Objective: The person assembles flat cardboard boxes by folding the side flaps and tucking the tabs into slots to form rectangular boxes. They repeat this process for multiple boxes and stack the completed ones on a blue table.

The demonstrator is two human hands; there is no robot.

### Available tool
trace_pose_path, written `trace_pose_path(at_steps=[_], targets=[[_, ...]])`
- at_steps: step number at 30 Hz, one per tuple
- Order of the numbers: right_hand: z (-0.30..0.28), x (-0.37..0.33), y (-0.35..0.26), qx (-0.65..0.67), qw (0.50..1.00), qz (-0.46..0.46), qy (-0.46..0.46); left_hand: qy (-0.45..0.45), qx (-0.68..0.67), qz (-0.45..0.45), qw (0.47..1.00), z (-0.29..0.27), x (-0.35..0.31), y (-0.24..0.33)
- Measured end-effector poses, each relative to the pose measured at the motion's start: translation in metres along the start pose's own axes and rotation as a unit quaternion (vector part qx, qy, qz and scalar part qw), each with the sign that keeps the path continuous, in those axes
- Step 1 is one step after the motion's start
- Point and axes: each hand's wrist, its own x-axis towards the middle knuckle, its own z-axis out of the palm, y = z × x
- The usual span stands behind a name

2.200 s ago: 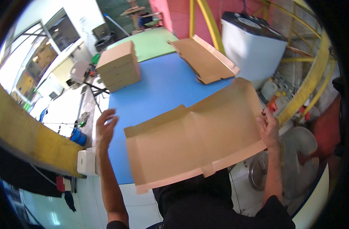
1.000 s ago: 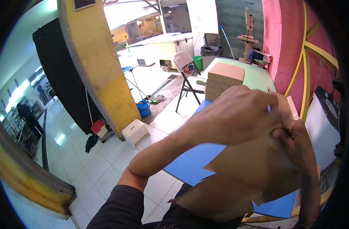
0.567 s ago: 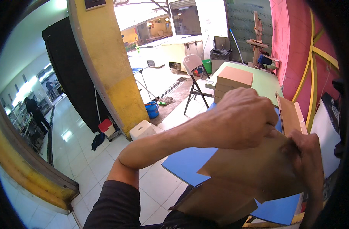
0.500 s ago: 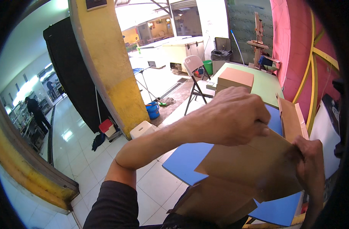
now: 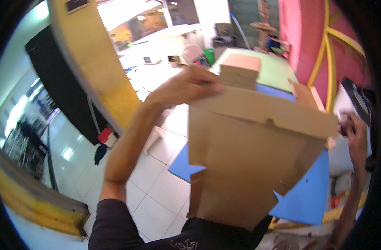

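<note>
Clock from mid-view, head camera. Pink wall [image 5: 301, 37] at 2 o'clock, yellow braces against it. Yellow pillar [image 5: 92, 71] at 10. Table, blue part [image 5: 305, 200] at 4, green part at 2. Black hanging cloth [image 5: 63, 83] between 9 and 10. Person in dark clothes [image 5: 30, 133] far off at 9, blurred. White appliance with dark top [image 5: 344, 154] at 3, partly hidden. White chair [image 5: 193, 54] at 12, washed out.

Main item: brown cardboard sheet [image 5: 244, 154], from centre toward 4, tilted up in front of the table, covering part of the blue. Crease runs across below its top edge; cut notches at both sides, small flap at lower left. Lower edge overlaps the black shirt [image 5: 223, 229] in view, touching or not unclear. Second cardboard piece [image 5: 307, 98] between 2 and 3, at the table's far right side. White stool [image 5: 153, 141] at 8, partly behind left forearm. Box stack [image 5: 240, 75] between 1 and 2, on the table, lower part hidden by the sheet. Red-topped container [image 5: 106, 136] at 9.

Left hand [image 5: 192, 85] at 12: fingers bent at sheet's top-left edge; pinching or just resting, can't tell. Right hand [image 5: 353, 129] at 3: fingers bent beside sheet's top-right corner, blurred; can't tell if pinching.
</note>
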Motion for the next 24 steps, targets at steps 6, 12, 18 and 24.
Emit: trace_pose_path(at_steps=[6,12,18,24], targets=[[0.053,-0.019,0.002,-0.158,0.937,-0.312,0.001,-0.026,-0.110,-0.051,0.992,0.031,0.006,-0.039],[0.058,0.005,0.007,-0.089,0.924,-0.350,0.124,-0.090,-0.231,-0.065,0.967,0.029,0.017,-0.051],[0.072,0.023,0.007,0.038,0.979,-0.134,0.148,-0.019,-0.175,0.082,0.981,0.031,0.021,-0.046],[0.075,0.034,-0.004,0.233,0.960,-0.154,0.019,0.093,-0.122,-0.035,0.987,0.049,0.043,-0.034]])
